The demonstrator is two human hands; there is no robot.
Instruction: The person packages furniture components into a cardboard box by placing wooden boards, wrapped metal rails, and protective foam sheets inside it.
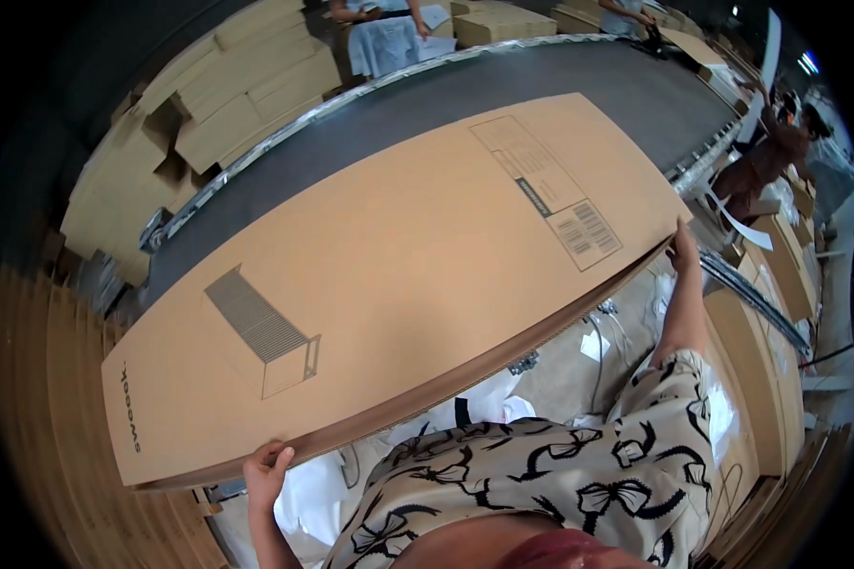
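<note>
A large flat brown cardboard box [389,275] stretches at a slant across the view in front of me, its printed broad face up. Black print on it includes a line drawing of a slatted piece and a label panel with barcodes. My left hand [269,469] grips the near edge toward the left end, thumb and fingers curled over the rim. At the right end, my right hand [683,248] holds the edge near the corner; its fingers are partly hidden under the board. A dark gap runs along the near side, and whatever lies inside is hidden.
Beneath and beyond the box runs a dark conveyor belt [351,123] with a metal edge. Stacked cartons [247,85] fill the far left; upright cardboard sheets [47,398] stand at left. Other people [769,156] work across and at right. Cartons [750,379] lean beside my right arm.
</note>
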